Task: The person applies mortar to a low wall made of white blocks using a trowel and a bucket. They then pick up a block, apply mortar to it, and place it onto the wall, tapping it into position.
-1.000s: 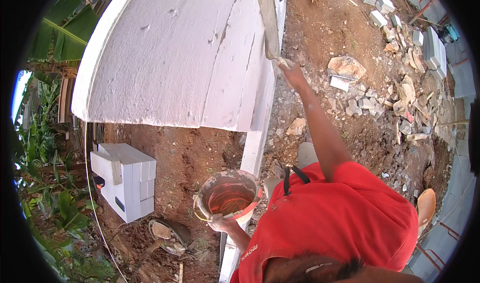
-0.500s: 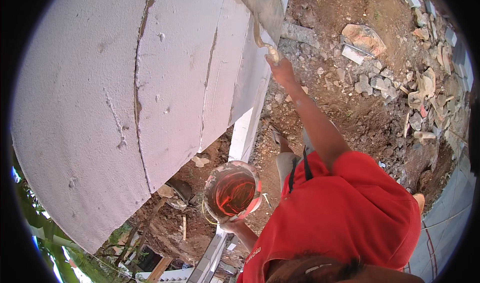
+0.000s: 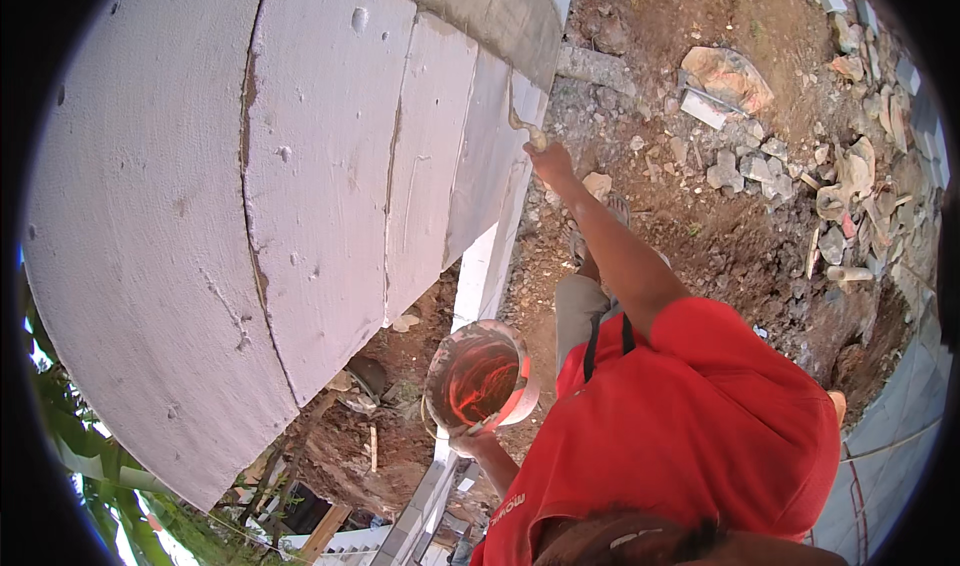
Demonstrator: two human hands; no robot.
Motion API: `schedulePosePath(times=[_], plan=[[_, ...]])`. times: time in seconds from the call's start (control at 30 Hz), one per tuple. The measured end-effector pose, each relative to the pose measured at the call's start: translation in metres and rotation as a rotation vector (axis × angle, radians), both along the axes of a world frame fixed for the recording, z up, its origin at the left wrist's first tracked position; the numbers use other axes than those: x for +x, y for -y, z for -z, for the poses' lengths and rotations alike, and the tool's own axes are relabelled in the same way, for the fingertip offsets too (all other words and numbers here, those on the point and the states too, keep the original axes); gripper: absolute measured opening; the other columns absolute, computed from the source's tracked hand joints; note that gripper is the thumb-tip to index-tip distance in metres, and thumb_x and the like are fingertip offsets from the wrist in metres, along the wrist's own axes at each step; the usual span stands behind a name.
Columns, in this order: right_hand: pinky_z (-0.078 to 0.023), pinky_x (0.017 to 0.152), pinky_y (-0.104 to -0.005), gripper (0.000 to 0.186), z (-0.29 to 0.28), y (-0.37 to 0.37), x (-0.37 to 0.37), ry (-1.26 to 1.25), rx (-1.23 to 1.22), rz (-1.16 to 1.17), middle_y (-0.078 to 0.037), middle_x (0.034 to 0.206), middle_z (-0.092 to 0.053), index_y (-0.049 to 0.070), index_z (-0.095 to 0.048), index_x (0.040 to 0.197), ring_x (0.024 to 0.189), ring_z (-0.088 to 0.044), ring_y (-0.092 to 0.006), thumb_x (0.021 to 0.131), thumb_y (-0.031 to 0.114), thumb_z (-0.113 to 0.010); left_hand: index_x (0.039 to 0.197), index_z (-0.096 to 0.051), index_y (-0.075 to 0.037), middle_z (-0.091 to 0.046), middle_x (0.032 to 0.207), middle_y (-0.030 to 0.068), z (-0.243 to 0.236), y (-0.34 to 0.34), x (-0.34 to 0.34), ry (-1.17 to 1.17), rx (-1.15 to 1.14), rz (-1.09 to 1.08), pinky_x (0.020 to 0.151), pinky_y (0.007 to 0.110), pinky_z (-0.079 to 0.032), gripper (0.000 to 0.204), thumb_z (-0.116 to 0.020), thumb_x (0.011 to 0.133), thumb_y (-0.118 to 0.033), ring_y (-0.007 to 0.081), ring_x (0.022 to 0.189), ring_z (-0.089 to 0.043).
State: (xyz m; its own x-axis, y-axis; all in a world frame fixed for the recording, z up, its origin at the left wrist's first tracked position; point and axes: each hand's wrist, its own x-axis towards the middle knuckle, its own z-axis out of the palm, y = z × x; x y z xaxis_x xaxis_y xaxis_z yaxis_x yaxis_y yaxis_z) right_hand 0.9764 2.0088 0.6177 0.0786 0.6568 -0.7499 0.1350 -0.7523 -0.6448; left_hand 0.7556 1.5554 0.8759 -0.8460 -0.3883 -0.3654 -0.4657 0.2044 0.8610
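Observation:
My left hand [image 3: 474, 445] is closed on the near rim of a round bucket [image 3: 517, 407], tilted so its mouth faces up. Grey mortar smears the bucket's rim and inside, and reddish light shows within. Farther up, my right hand [image 3: 552, 165] is wrapped around the handle of a trowel [image 3: 514, 114]. The trowel's blade shows nearly edge-on, close against the block wall [image 3: 330, 156]; whether it touches cannot be told. Around the blade, the wall's surface is smooth and grey, while the nearer blocks are whitish with open joints.
A white beam [image 3: 478, 274] runs along the wall's foot. On the right, broken stones [image 3: 745, 169], an opened paper sack [image 3: 730, 81] and a white block [image 3: 704, 110] lie on reddish soil. Leafy plants [image 3: 75, 436] stand at lower left.
The trowel and my right hand have shifted slightly down and left along the wall. The bucket in my left hand has moved a little right. One foot has stepped into view near the beam.

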Motion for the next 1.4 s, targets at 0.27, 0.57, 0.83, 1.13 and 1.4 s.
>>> schedulePosePath(times=[0.27, 0.57, 0.83, 1.13, 1.4], plan=[[-0.056, 0.075, -0.0461, 0.060, 0.005, -0.029, -0.007, 0.193, 0.177, -0.045, -0.022, 0.084, -0.073, 0.000, -0.067, 0.111, 0.082, -0.073, -0.0376, 0.087, 0.054, -0.072, 0.074, -0.050, -0.011, -0.058, 0.092, 0.0035, 0.012, -0.009, -0.039, -0.005, 0.069, 0.097, 0.081, 0.039, -0.054, 0.024, -0.053, 0.051, -0.005, 0.0287, 0.086, -0.063], [-0.055, 0.059, -0.0465, 0.054, 0.029, -0.022, -0.010, 0.126, -0.005, 0.022, -0.021, 0.075, -0.070, -0.002, -0.068, 0.101, 0.064, -0.072, -0.0305, 0.088, 0.050, -0.074, 0.072, -0.051, -0.007, -0.060, 0.090, 0.0066, 0.016, -0.034, -0.041, 0.001, 0.110, 0.077, 0.076, 0.040, -0.055, 0.021, -0.052, 0.051, -0.005, 0.0275, 0.080, -0.062], [-0.050, 0.044, -0.0423, 0.047, 0.014, -0.004, -0.034, 0.081, 0.034, 0.209, -0.010, 0.059, -0.062, -0.004, -0.067, 0.085, 0.048, -0.063, -0.0239, 0.087, 0.042, -0.077, 0.064, -0.049, -0.009, -0.060, 0.085, 0.0068, 0.021, 0.021, -0.081, -0.027, 0.082, 0.060, 0.071, 0.037, -0.055, 0.015, -0.052, 0.050, -0.006, 0.0273, 0.074, -0.062], [-0.046, 0.039, -0.0419, 0.049, 0.010, 0.006, -0.031, -0.089, -0.100, 0.232, -0.010, 0.057, -0.060, -0.005, -0.061, 0.074, 0.043, -0.058, -0.0232, 0.087, 0.039, -0.077, 0.058, -0.045, -0.008, -0.060, 0.088, 0.0076, 0.010, 0.008, -0.089, -0.039, -0.027, 0.069, 0.065, 0.034, -0.054, 0.012, -0.053, 0.051, -0.003, 0.0259, 0.074, -0.062], [-0.049, 0.043, -0.0369, 0.056, -0.008, 0.018, -0.037, -0.131, -0.095, 0.200, -0.010, 0.068, -0.060, -0.007, -0.059, 0.090, 0.051, -0.059, -0.0200, 0.089, 0.045, -0.077, 0.070, -0.056, -0.004, -0.062, 0.095, 0.0073, 0.013, 0.007, -0.088, -0.067, -0.036, 0.138, 0.069, 0.036, -0.055, 0.020, -0.054, 0.051, -0.002, 0.0259, 0.076, -0.060]])
